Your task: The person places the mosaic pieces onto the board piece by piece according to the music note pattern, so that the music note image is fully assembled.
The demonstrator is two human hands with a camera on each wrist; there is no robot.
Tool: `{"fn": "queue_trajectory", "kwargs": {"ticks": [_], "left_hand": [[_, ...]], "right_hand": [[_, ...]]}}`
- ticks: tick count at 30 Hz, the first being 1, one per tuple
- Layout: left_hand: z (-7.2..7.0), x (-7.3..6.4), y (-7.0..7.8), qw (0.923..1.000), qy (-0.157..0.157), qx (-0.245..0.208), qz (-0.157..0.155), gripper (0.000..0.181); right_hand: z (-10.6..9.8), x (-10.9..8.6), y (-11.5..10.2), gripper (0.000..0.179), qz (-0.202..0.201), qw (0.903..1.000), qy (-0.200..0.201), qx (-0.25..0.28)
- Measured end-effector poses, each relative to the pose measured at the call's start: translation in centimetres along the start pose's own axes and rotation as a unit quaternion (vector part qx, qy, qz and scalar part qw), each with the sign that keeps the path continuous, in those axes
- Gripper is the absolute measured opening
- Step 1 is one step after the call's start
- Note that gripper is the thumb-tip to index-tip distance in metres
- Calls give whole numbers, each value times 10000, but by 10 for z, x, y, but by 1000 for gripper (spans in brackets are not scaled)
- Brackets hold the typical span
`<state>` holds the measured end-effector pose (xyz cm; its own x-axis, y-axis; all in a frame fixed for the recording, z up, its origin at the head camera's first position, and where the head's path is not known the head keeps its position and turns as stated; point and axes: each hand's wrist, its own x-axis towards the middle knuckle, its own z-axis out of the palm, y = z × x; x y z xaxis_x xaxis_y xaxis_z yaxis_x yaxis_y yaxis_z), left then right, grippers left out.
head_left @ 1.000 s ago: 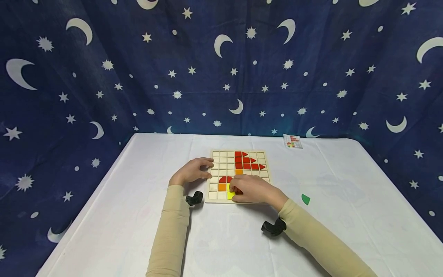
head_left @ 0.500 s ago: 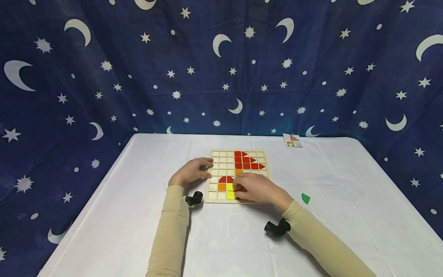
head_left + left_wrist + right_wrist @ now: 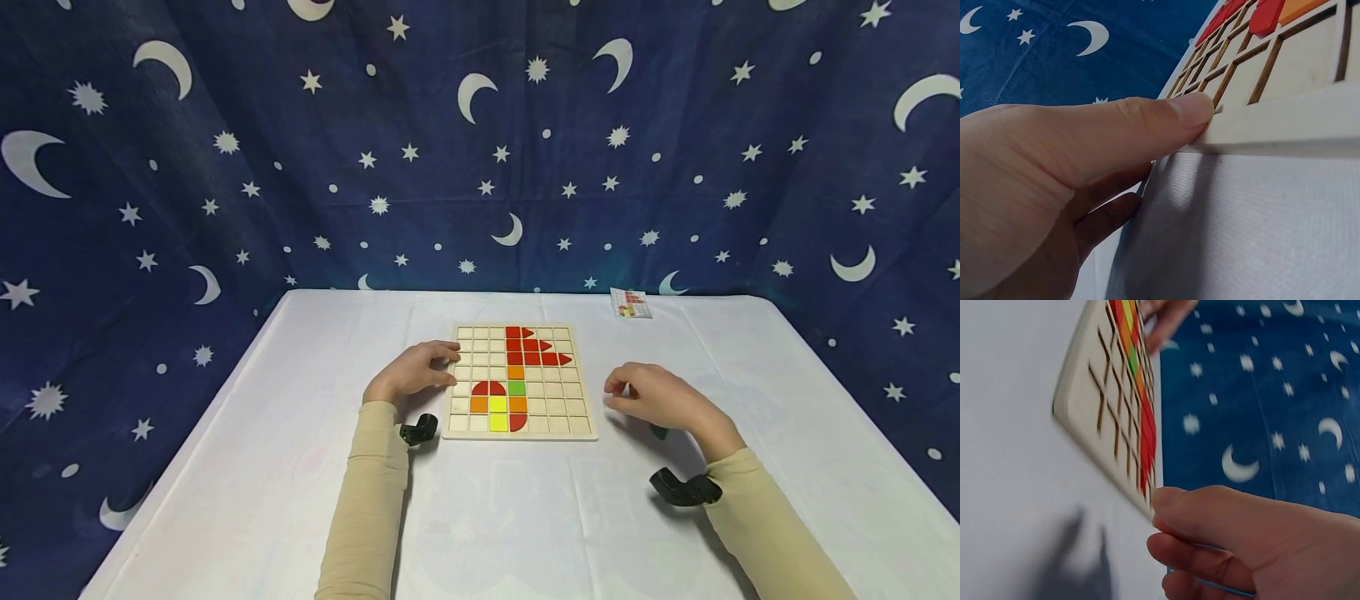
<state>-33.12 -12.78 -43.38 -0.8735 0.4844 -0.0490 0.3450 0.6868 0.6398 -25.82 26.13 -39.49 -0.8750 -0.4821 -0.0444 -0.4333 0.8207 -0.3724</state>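
Note:
A wooden grid board point(image 3: 545, 400) lies on the white table, with red, orange, yellow and green flat pieces set in its squares. My left hand point(image 3: 415, 372) rests along the board's left edge. In the left wrist view the straight thumb point(image 3: 1141, 122) touches the pale rim point(image 3: 1285, 128). To the right of the board hovers my right hand point(image 3: 660, 398), fingers loosely bent and nothing held. Partly hidden beneath it lies a green quarter-round piece point(image 3: 659, 432). At the bottom row of the board, a red quarter-round piece point(image 3: 517, 422) sits beside a yellow square point(image 3: 498, 423).
A small printed card point(image 3: 631, 303) with a coloured grid pattern lies at the table's back right. Behind the table point(image 3: 337, 333) hangs a dark blue cloth point(image 3: 420, 233) with moons and stars. A black camera mount is strapped to each wrist.
My right hand has left the board and moved right, over the green piece. The red quarter-round and the light green square now show uncovered. The left hand stays at the board's edge.

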Motion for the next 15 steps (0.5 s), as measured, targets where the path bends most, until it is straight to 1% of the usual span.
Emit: {"fn": "queue_trajectory", "kwargs": {"ticks": [2,4,8,10,15], "left_hand": [[0,0,0,10000,-9,3,-33,46],[0,0,1,10000,-7,5,-48,46],[-1,0,1,10000,16,-31,-66,46],[-1,0,1,10000,24,-35,-45,46],[1,0,0,10000,34,-78,-34,45]], "right_hand": [[-5,-9,10,17,220,9996,-98,128],[-9,-19,18,25,390,9985,-289,271],[-15,-33,31,36,569,9947,-702,486],[-16,-37,34,37,624,9928,-849,573],[-16,-42,38,33,621,9903,-1006,726]]}}
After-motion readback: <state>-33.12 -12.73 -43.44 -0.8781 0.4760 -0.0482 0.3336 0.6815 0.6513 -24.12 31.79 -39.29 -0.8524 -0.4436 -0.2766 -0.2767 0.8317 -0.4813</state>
